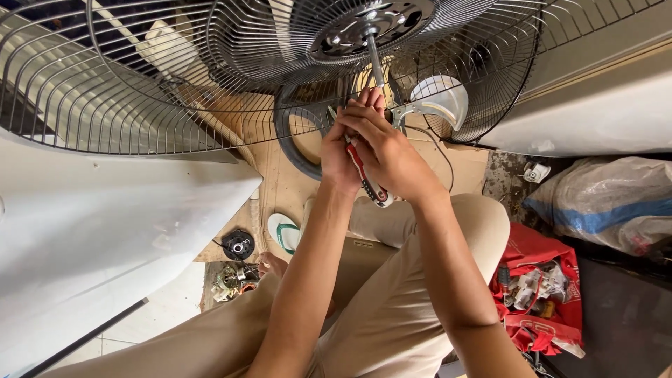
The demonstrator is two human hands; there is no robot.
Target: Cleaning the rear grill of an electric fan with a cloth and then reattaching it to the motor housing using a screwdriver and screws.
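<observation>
Silver wire fan grille (140, 84). Pliers (367, 178) with red and grey handles. Beige trousers (392, 308). Red bag (542, 294). Green and white sandal (283, 232). Grey sack (609, 199), blue stripe.

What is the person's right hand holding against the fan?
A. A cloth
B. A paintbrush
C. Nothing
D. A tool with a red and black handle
D: the right hand grips a tool with a red and black handle, just below the wire fan guard.
</observation>
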